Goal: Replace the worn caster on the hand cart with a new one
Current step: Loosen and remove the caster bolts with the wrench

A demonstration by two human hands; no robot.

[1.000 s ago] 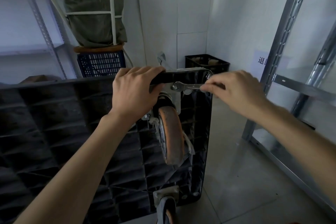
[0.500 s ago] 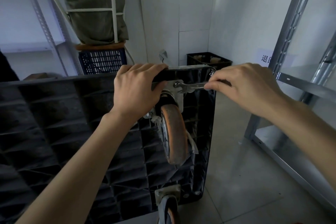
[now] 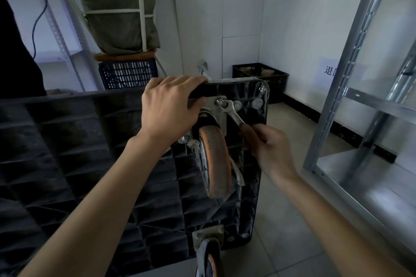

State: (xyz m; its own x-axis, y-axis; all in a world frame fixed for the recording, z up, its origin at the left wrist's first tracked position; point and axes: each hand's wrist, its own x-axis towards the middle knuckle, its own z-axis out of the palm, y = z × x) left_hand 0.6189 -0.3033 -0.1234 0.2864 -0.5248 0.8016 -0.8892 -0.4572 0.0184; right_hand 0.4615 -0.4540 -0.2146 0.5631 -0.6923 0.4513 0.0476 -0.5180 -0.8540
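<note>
Left hand (image 3: 171,108) grips far edge of upturned cart (image 3: 78,153); right hand (image 3: 267,148) grips wrench (image 3: 233,112) seated on caster (image 3: 215,162) plate nut.

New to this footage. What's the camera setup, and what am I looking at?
There is no robot here. One wide camera worn on a person's head looks down at two bare hands. A black hand cart stands tipped on its side on the floor, underside facing the camera. The left hand grips its top edge. The right hand holds a wrench set on a nut of the worn orange caster and its mounting plate. A second caster sits lower. Metal shelving stands to the right.
</note>
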